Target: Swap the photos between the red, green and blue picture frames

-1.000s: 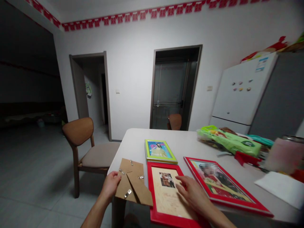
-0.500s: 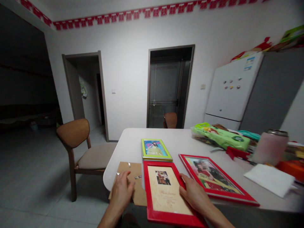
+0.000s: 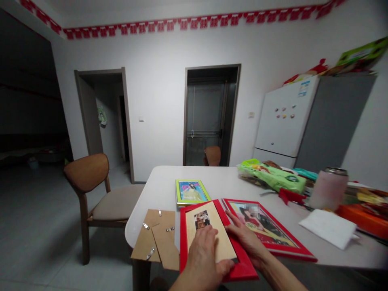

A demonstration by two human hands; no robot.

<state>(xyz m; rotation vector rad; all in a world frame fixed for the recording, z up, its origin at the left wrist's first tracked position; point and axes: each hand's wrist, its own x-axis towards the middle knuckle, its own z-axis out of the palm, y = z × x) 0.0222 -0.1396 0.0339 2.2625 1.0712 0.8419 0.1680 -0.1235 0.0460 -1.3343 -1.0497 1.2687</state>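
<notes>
A red picture frame [image 3: 183, 238] is tilted up at the table's near edge. My right hand [image 3: 247, 242] grips its right side, thumb toward the front. Inside the frame a cream paper insert [image 3: 194, 220] with a small printed photo sits askew to the red border. Across the insert's lower part lies my left hand [image 3: 203, 258], fingers and thumb apart, touching the paper and covering its print. Left of the frame rests a brown backing board [image 3: 144, 238] with metal clips and a stand flap. Another red picture frame [image 3: 291, 240] with a photo lies to the right.
A small green picture frame [image 3: 178, 194] lies behind on the white table [image 3: 163, 178]. Farther right are a green package [image 3: 273, 176], a pink jar [image 3: 329, 190] and white tissue [image 3: 329, 228]. A wooden chair [image 3: 87, 173] stands at the left.
My left hand has moved from the backing board onto the paper insert. The insert has turned askew within the frame. My right hand still holds the frame's right side.
</notes>
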